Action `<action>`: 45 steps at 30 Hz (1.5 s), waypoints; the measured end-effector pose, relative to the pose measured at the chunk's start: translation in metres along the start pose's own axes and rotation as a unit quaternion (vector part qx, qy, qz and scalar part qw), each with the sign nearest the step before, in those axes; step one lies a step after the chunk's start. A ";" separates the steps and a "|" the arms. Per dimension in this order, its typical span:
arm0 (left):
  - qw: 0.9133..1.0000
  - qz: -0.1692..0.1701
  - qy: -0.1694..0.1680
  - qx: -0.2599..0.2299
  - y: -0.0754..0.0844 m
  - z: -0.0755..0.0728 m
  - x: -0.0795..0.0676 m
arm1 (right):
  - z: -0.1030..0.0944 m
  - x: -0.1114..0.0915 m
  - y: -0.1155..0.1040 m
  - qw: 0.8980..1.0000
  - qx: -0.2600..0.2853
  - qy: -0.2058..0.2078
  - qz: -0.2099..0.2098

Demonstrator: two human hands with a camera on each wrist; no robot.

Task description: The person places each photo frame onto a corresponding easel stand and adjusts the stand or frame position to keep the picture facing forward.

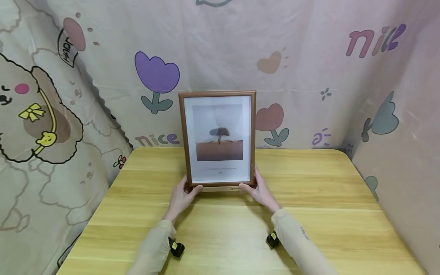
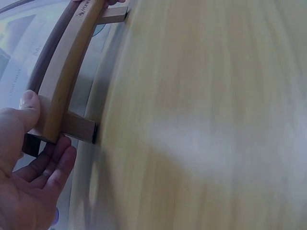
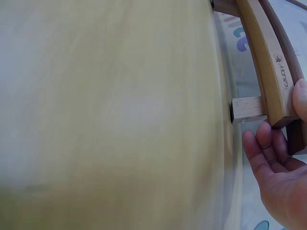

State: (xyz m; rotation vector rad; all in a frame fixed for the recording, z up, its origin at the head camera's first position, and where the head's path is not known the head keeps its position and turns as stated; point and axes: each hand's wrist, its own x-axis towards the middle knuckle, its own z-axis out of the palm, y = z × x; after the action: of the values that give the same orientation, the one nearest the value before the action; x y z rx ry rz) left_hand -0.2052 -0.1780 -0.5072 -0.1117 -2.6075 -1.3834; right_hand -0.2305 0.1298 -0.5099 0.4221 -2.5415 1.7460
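A brown-framed picture of a tree stands upright at the middle of the table, its base on the pale ledge of a wooden display stand. My left hand holds the left end of that ledge. In the left wrist view its thumb lies by the frame's lower edge, and its fingers curl beneath the stand. At the other end, my right hand grips the ledge the same way, with thumb in front and fingers under it. Short feet jut from the stand; whether they touch the table is unclear.
The wood-grain table reaches back to a printed curtain, which hangs close behind the picture and along both sides. A small black device is strapped at the left sleeve, another at the right.
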 end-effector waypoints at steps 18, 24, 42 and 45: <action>0.999 0.027 -0.027 -0.007 0.020 0.038 0.009 | -0.039 -0.016 0.011 0.999 -0.023 0.034 0.015; 0.999 0.025 -0.032 -0.018 0.024 0.045 0.008 | -0.046 -0.020 0.016 0.999 -0.032 0.033 0.010; 0.998 0.018 -0.045 -0.036 0.030 0.053 0.010 | -0.060 -0.033 -0.023 0.999 -0.022 0.025 0.010; 0.998 0.017 -0.044 -0.034 0.030 0.054 0.009 | -0.060 -0.033 -0.021 1.000 -0.014 0.023 0.013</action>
State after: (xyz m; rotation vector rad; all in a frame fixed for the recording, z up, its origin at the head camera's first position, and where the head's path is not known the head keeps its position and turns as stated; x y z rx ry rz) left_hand -0.2169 -0.1173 -0.5105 -0.2307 -2.6168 -1.4886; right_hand -0.2010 0.1844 -0.4744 0.3462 -2.5466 1.7067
